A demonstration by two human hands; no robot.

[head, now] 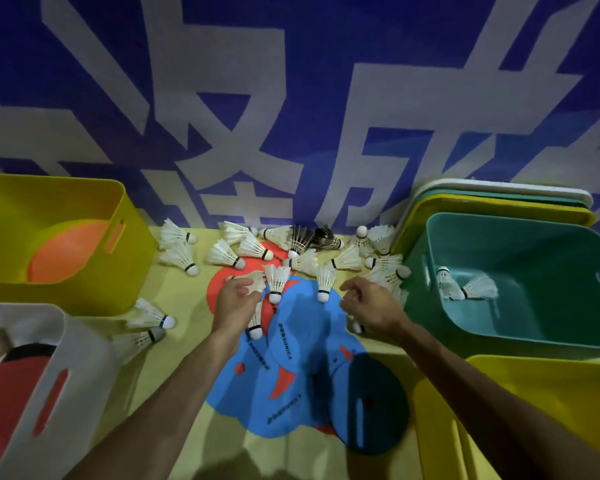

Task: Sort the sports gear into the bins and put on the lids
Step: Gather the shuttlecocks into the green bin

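Left hand (238, 299): fingers grasping a white shuttlecock (257, 284) | Right hand (369, 306): fingers loosely curled, nothing held | Teal bin (534, 251): two shuttlecocks (480, 287) inside

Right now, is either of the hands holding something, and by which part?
The left hand grips a white shuttlecock by its feather skirt. The right hand appears to hold nothing; its fingers are loosely curled.

green bin (520, 244): smooth plastic | shuttlecocks (276, 279): white feathers | discs (291, 386): matt
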